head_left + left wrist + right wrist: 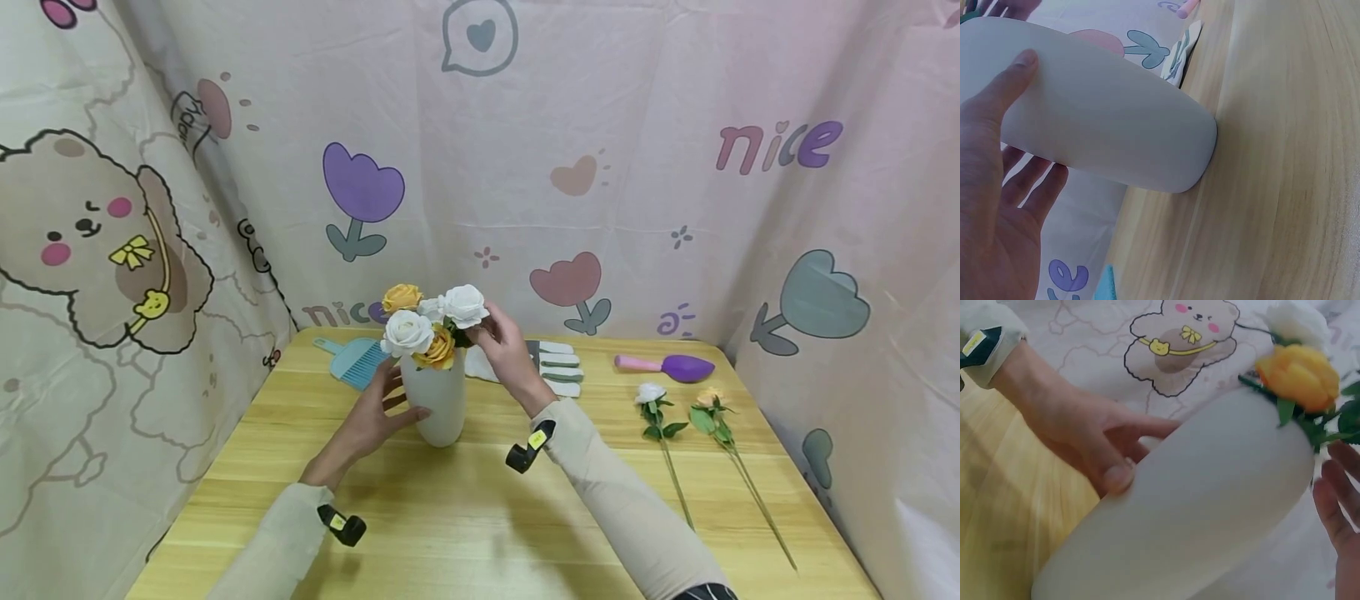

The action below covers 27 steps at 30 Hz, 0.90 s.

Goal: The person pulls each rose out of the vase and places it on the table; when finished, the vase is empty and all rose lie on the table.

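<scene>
A white vase (pixel 441 404) stands on the table, with white roses (pixel 407 332) and yellow roses (pixel 438 347) bunched at its mouth. My left hand (pixel 372 414) holds the vase from its left side, thumb (pixel 1013 78) on the near face and fingers round the back. On the right of the bunch, my right hand (pixel 510 357) pinches a white rose (pixel 464 306) just under its bloom. In the right wrist view, its fingers (pixel 1335 494) are beside the green leaves by the vase rim, and the pinch itself is out of frame.
Behind the vase lie a light blue dustpan (pixel 358 362) and a striped work glove (pixel 560 367). A purple trowel (pixel 686 368) with a pink handle is at the back right. Nearer lie a white rose stem (pixel 675 475) and a pale yellow rose (pixel 712 402). Printed curtains enclose the table.
</scene>
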{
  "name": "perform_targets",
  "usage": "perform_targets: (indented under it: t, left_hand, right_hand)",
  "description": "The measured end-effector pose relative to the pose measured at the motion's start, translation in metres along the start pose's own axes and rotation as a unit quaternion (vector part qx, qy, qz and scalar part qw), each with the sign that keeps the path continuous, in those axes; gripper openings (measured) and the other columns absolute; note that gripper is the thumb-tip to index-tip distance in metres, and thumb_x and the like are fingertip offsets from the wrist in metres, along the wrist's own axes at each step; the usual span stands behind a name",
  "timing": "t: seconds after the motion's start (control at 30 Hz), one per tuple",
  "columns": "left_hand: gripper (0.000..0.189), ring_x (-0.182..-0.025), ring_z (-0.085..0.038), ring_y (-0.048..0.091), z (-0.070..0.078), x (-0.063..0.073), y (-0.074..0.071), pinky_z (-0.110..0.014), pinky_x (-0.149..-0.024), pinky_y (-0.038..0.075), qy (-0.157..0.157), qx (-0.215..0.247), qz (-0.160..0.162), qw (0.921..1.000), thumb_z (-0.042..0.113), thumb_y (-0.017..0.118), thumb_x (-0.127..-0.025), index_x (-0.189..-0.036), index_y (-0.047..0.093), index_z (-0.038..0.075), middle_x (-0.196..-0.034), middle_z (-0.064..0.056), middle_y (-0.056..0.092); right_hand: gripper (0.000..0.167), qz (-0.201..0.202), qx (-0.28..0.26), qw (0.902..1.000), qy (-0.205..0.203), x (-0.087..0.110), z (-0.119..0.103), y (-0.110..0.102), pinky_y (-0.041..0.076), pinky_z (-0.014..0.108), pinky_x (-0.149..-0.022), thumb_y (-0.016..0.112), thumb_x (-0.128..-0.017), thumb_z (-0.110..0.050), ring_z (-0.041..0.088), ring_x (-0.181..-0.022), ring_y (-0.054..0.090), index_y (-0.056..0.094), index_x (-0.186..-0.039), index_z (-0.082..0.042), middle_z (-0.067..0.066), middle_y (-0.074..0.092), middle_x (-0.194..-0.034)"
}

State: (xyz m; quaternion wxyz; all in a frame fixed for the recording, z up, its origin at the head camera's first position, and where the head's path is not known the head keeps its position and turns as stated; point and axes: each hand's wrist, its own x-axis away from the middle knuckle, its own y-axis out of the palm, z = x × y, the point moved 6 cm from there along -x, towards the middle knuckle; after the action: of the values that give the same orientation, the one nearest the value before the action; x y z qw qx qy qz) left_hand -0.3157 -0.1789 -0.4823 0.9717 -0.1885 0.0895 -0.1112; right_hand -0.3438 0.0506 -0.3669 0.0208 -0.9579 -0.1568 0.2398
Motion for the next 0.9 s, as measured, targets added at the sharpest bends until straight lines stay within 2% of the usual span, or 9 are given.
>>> perform_targets:
  t: [0.17,0.3,0.43,0.6,0.67,0.8,0.9]
  left_hand:
    - [0.106,-0.159,-0.053,0.036,0.001,0.000,-0.001,-0.073,-0.125,0.040,0.008,0.001,0.000,1.0000,0.031,0.086,-0.097,-0.173,0.012,0.025,-0.176,-0.024,0.028]
    - [0.104,-0.160,-0.053,0.035,0.002,0.000,0.000,-0.073,-0.125,0.040,0.011,0.004,-0.005,0.9999,0.030,0.086,-0.098,-0.172,0.014,0.024,-0.176,-0.022,0.028]
    - [0.103,-0.160,-0.052,0.035,0.001,-0.001,0.000,-0.072,-0.125,0.039,0.010,0.005,-0.005,0.9999,0.028,0.085,-0.098,-0.172,0.015,0.024,-0.177,-0.022,0.028]
    - [0.104,-0.159,-0.053,0.035,0.002,-0.001,0.000,-0.073,-0.125,0.039,0.018,0.005,-0.004,0.9998,0.027,0.085,-0.098,-0.173,0.014,0.024,-0.176,-0.022,0.029]
    - [0.105,-0.159,-0.053,0.036,0.002,-0.001,0.001,-0.073,-0.125,0.039,0.019,0.005,-0.004,0.9998,0.027,0.085,-0.098,-0.173,0.013,0.024,-0.176,-0.023,0.030]
    - [0.105,-0.159,-0.053,0.037,0.002,0.000,0.001,-0.073,-0.125,0.039,0.016,0.003,-0.004,0.9999,0.029,0.085,-0.098,-0.173,0.013,0.025,-0.175,-0.022,0.031]
    - [0.105,-0.159,-0.052,0.037,0.002,0.000,0.001,-0.072,-0.125,0.040,0.019,0.000,-0.004,0.9998,0.028,0.085,-0.098,-0.173,0.013,0.027,-0.176,-0.022,0.030]
  right_hand:
    - [0.047,-0.043,0.027,0.9987,-0.009,0.005,0.002,0.003,0.062,0.046,-0.110,0.064,-0.105,-0.005,0.044,-0.134,0.065,0.058,-0.151,0.005,0.027,0.060,-0.151]
    - [0.040,-0.031,0.063,0.9974,-0.017,0.004,0.001,0.002,0.064,0.040,-0.105,0.067,-0.107,-0.008,0.036,-0.125,0.069,0.065,-0.147,0.000,0.020,0.064,-0.148]
    - [0.037,-0.009,0.073,0.9968,-0.031,0.003,-0.003,0.000,0.061,0.046,-0.110,0.065,-0.109,-0.007,0.037,-0.123,0.069,0.065,-0.145,0.001,0.021,0.066,-0.143]
    - [0.045,-0.032,0.065,0.9968,-0.033,0.004,-0.008,0.001,0.053,0.056,-0.121,0.068,-0.105,-0.002,0.039,-0.138,0.062,0.061,-0.149,0.003,0.023,0.062,-0.149]
    - [0.044,-0.043,0.071,0.9960,-0.031,0.004,-0.008,0.001,0.054,0.054,-0.120,0.071,-0.103,-0.003,0.036,-0.138,0.062,0.065,-0.146,0.002,0.021,0.062,-0.151]
    - [0.034,-0.042,0.087,0.9947,-0.036,0.003,-0.006,-0.001,0.060,0.044,-0.110,0.073,-0.104,-0.006,0.029,-0.127,0.067,0.072,-0.138,0.000,0.016,0.065,-0.145]
    - [0.037,-0.046,0.088,0.9940,-0.045,0.003,-0.006,-0.001,0.060,0.039,-0.107,0.074,-0.104,-0.005,0.023,-0.123,0.066,0.070,-0.140,-0.002,0.015,0.066,-0.142]
